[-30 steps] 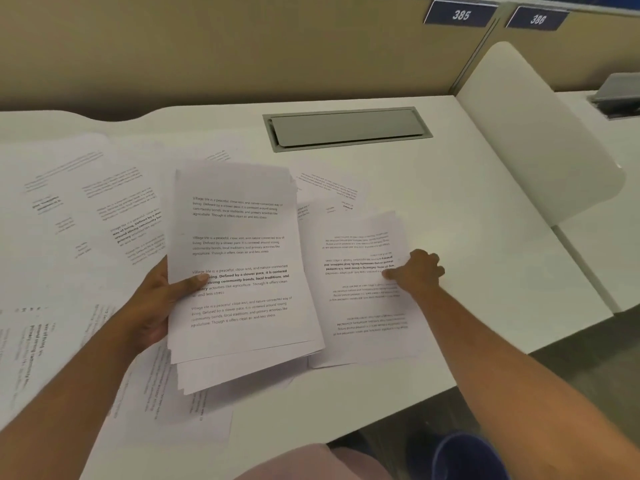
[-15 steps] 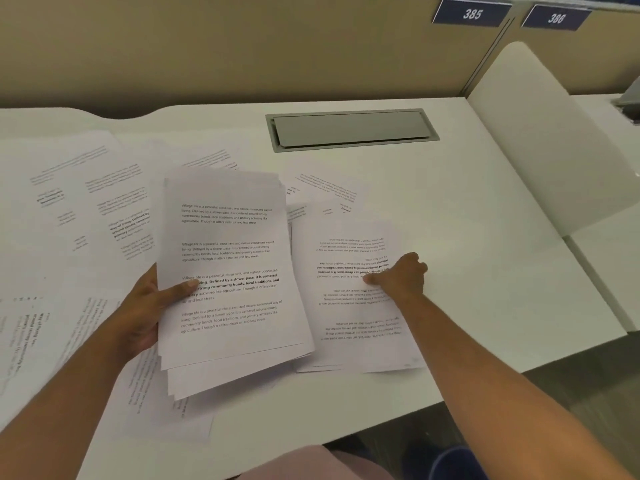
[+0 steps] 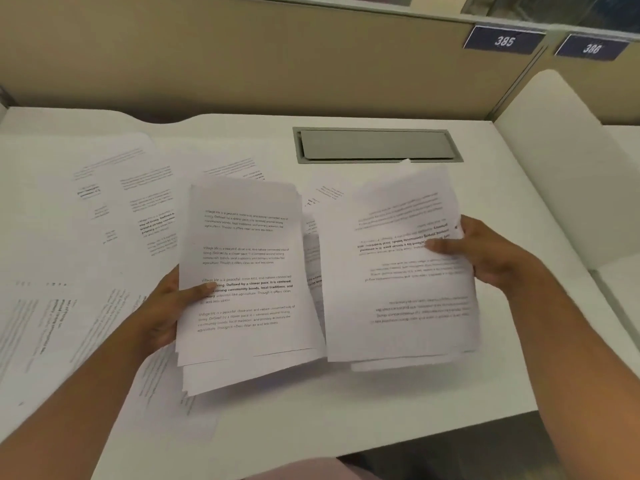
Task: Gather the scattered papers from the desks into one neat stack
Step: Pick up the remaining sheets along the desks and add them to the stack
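Fingers (image 3: 446,244) of our right hand (image 3: 491,252) pinch a paper sheaf (image 3: 401,289), text upside down, lifted off desk (image 3: 346,410). Left hand (image 3: 166,310) clamps main stack (image 3: 246,271), thumb on top; loose sheets (image 3: 104,209) lie on desk at left.

Both forearms reach forward, bare. The left hand (image 3: 166,306) pinches a paper stack (image 3: 242,271) — thumb on top; the right hand (image 3: 485,251) grips another sheaf (image 3: 398,289) likewise — fingers curled beneath
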Available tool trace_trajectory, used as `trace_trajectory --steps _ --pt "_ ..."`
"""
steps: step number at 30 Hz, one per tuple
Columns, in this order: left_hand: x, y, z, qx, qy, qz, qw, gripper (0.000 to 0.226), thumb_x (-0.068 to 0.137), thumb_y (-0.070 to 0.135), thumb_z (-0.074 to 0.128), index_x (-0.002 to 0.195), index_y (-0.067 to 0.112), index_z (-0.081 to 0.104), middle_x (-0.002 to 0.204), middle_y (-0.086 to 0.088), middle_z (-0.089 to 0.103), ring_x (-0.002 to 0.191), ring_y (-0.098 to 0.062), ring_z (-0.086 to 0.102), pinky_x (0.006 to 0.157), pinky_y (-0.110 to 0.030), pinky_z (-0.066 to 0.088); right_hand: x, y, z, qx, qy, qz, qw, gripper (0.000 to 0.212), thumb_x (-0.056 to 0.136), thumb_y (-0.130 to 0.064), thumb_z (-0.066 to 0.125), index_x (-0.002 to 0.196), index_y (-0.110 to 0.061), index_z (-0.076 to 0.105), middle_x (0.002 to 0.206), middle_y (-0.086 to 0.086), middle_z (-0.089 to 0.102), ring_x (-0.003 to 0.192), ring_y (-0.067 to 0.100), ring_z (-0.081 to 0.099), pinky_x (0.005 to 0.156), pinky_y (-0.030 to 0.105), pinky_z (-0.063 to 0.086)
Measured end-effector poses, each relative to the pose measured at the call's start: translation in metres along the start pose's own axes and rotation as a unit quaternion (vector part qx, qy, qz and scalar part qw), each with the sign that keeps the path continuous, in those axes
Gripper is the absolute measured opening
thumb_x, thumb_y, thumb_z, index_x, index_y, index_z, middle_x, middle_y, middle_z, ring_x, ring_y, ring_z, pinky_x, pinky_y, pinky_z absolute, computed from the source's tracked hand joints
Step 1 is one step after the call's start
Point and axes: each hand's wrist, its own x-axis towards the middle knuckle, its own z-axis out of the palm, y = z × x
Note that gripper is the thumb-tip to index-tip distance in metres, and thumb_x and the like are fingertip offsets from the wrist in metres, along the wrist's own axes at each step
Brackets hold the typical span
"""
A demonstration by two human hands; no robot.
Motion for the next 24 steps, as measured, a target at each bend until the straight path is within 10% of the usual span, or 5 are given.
trace_trajectory --steps 8,11,15,19,24 --pt "0.0 0.009 0.029 0.003 -0.038 0.003 0.999 0.061 0.073 0.035 0.102 0.128 0.028 0.078 0.12 -0.011 0.086 0.101 -0.032 0.086 0.074 -0.043 0.07 0.023 -0.06 0.082 0.059 -0.117 -0.082 0.988 0.051 0.094 -0.01 0.079 0.143 -0.015 0.065 0.14 0.012 0.072 0.124 0.034 0.073 0.093 0.044 0.064" --pt "0.004 0.015 0.043 0.013 -0.053 0.025 0.998 0.015 0.093 0.027 0.087 0.107 0.03 0.085 0.093 0.004 0.087 0.075 -0.012 0.082 0.062 -0.027 0.065 0.041 -0.044 0.138 0.005 -0.06 -0.108 0.992 0.044 0.09 0.0 0.081 0.132 -0.007 0.071 0.128 0.011 0.079 0.118 0.031 0.076 0.097 0.042 0.064" --pt "0.001 0.023 0.046 0.017 -0.032 0.014 0.999 0.032 0.09 0.013 0.084 0.118 0.029 0.085 0.103 -0.003 0.089 0.084 -0.019 0.085 0.063 -0.032 0.067 0.061 -0.009 0.18 -0.035 0.072 -0.107 0.991 0.05 0.082 -0.023 0.093 0.126 -0.021 0.071 0.121 -0.004 0.081 0.11 0.019 0.079 0.096 0.039 0.064" --pt "-0.013 0.032 0.033 0.033 -0.036 0.031 0.998 0.039 0.083 0.023 0.085 0.122 0.031 0.084 0.109 -0.005 0.088 0.09 -0.02 0.086 0.066 -0.034 0.067 0.074 0.003 0.197 0.044 0.038 0.021 0.998 0.09 0.07 -0.035 0.099 0.141 -0.021 0.047 0.133 0.002 0.072 0.115 0.025 0.075 0.102 0.053 0.06" --pt "-0.022 0.039 0.009 -0.064 -0.012 -0.016 0.998 0.074 0.084 0.081 0.071 0.141 0.033 0.076 0.146 -0.01 0.076 0.126 -0.03 0.077 0.093 -0.044 0.068 0.078 -0.005 0.236 -0.036 0.054 -0.04 0.997 0.073 0.082 -0.022 0.093 0.145 -0.01 0.058 0.142 0.009 0.069 0.13 0.029 0.068 0.113 0.051 0.054"
